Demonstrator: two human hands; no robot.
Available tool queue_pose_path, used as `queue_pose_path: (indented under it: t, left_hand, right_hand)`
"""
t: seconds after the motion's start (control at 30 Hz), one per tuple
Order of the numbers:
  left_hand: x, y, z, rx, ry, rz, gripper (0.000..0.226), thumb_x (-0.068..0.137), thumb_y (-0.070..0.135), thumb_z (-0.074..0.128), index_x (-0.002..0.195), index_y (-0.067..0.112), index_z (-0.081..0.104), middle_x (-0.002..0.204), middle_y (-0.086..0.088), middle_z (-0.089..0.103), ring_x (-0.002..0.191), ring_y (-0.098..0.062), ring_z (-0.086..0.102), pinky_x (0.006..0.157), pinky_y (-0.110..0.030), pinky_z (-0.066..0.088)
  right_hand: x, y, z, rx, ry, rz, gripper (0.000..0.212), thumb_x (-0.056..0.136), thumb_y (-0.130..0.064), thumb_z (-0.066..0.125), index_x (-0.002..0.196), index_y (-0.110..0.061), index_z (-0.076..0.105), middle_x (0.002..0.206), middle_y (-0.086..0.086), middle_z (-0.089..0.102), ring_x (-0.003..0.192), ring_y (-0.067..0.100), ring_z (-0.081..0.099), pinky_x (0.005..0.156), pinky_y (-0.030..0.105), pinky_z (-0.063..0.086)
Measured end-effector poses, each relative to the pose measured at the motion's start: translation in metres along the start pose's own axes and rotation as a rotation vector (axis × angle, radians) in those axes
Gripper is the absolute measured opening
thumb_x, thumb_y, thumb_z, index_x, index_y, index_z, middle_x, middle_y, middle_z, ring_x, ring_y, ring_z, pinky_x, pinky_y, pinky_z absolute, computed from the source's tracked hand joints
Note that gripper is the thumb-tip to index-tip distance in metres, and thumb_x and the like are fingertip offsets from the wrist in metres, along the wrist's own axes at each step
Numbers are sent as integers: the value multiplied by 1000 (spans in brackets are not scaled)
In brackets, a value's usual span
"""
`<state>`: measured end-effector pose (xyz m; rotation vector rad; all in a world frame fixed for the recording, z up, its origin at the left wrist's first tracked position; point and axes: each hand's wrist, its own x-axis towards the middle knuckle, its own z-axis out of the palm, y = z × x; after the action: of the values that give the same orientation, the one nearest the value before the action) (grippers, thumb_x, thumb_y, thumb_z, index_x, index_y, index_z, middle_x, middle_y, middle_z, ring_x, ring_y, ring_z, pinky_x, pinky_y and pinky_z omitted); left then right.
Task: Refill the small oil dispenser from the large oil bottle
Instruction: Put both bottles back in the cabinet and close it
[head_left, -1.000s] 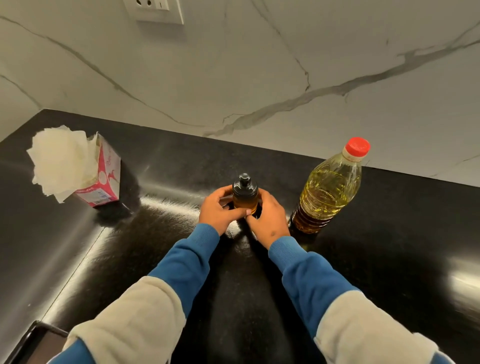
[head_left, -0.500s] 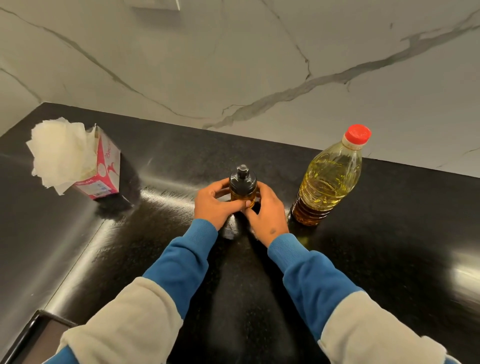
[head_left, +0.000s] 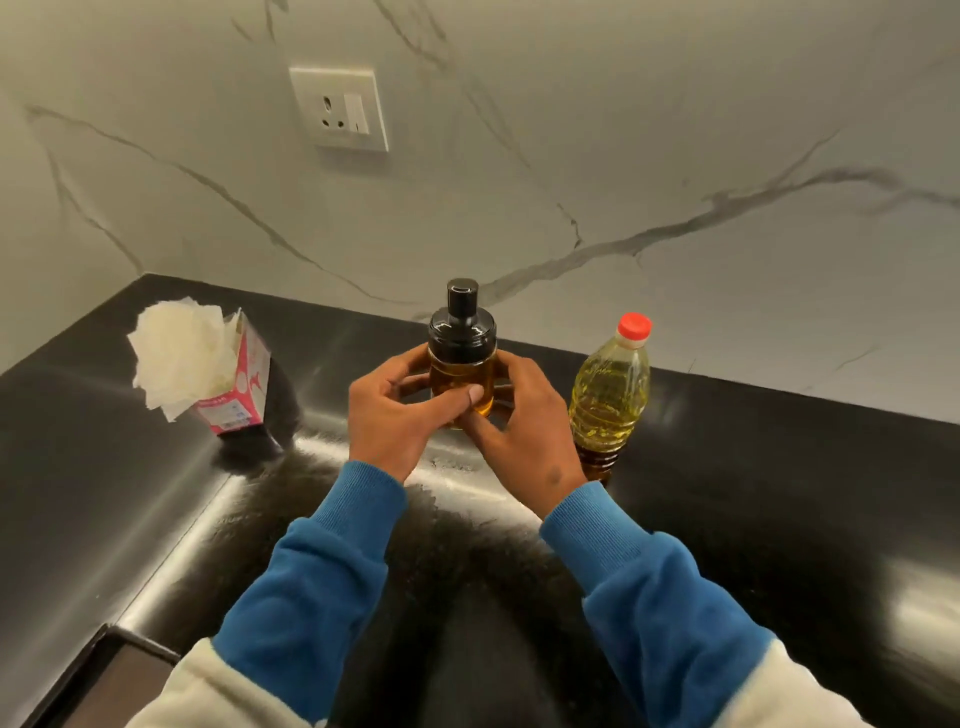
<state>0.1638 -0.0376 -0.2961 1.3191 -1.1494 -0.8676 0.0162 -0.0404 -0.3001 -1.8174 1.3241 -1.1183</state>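
A pink tissue box (head_left: 236, 387) stands far to the left on the black tabletop (head_left: 779, 493), with white tissues (head_left: 176, 353) puffing out of its top. A white wall socket (head_left: 340, 108) sits on the marble wall (head_left: 675, 130) above. Nothing stands between the box and the hands.

The left hand (head_left: 395, 410) curls around the small oil dispenser (head_left: 461, 364), with its thumb across the glass front. The right hand (head_left: 530, 421) grips the other side, fingers bent around it. The dispenser is upright between both hands in the middle. It has a black cap (head_left: 461, 319) on top and dark golden oil inside.

Just to the right, the large oil bottle (head_left: 610, 397) stands on the tabletop. Its red cap (head_left: 634, 326) is on, and it holds yellow oil.
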Motion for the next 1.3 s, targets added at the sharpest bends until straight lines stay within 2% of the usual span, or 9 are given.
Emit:
queue_pose_path:
  t: [0.17, 0.3, 0.47, 0.57, 0.77, 0.9, 1.03, 1.2, 1.3]
  left_hand:
    - [-16, 63, 2, -44, 22, 110, 46, 70, 10, 88, 110, 26, 73, 101, 4, 80, 97, -17, 76, 81, -35, 64]
    - [-28, 112, 6, -59, 61, 210, 40, 72, 11, 87, 104, 30, 73, 95, 8, 80, 90, -14, 77, 70, -29, 63]
    - [-41, 167, 7, -109, 85, 286, 42, 73, 15, 87, 114, 17, 76, 95, 1, 81, 87, -19, 78, 72, -43, 65]
    - [-46, 195, 6, -141, 89, 317, 58, 64, 34, 88, 117, 16, 75, 98, -1, 81, 89, -24, 78, 75, -54, 64]
    - [-55, 249, 3, -185, 103, 427, 64, 54, 46, 95, 110, 21, 77, 91, 4, 81, 83, -22, 79, 69, -50, 65]
    - [-58, 286, 0, -203, 117, 492, 61, 55, 48, 96, 107, 23, 78, 94, 5, 80, 85, -23, 78, 71, -51, 65]
    - [-54, 329, -4, -254, 88, 544, 53, 52, 43, 92, 100, 21, 80, 92, 1, 80, 85, -23, 78, 69, -48, 65]
    - [-35, 373, -6, -243, 36, 564, 28, 73, 30, 87, 98, 19, 80, 90, -1, 80, 91, -22, 77, 73, -44, 65]
    - [-17, 393, -3, -227, 21, 546, 28, 75, 33, 86, 100, 21, 79, 92, 2, 80, 96, -20, 76, 83, -44, 63]
  right_hand:
    - [-2, -45, -35, -26, 67, -152, 50, 89, -30, 73, 133, -18, 52, 120, -5, 59, 106, 5, 56, 91, 14, 47]
    - [-5, -84, -63, -8, 137, -240, 52, 89, -39, 71, 134, -20, 53, 121, -5, 62, 106, 6, 59, 91, 18, 52]
    - [-9, -131, -96, 10, 177, -328, 46, 88, -44, 70, 128, -28, 54, 114, -14, 60, 100, 4, 61, 83, 16, 54]
    - [-10, -156, -113, -7, 199, -375, 41, 87, -51, 68, 120, -41, 46, 109, -21, 56, 99, 1, 61, 81, 14, 53]
    - [-12, -205, -142, 22, 253, -488, 42, 81, -62, 59, 118, -42, 52, 107, -24, 62, 98, -3, 62, 80, 10, 54]
    - [-11, -240, -163, -19, 301, -582, 22, 84, -56, 64, 101, -51, 51, 95, -25, 64, 95, -2, 62, 77, 12, 54]
    - [-2, -278, -185, -64, 331, -614, 18, 83, -52, 65, 96, -42, 57, 86, -18, 68, 85, 0, 65, 70, 16, 56]
    - [20, -320, -211, -135, 358, -620, 20, 84, -48, 68, 90, -30, 61, 83, -6, 71, 77, 11, 68, 68, 25, 59]
    - [41, -334, -224, -187, 347, -593, 24, 85, -48, 68, 89, -25, 62, 83, -7, 69, 77, 9, 67, 67, 21, 58]
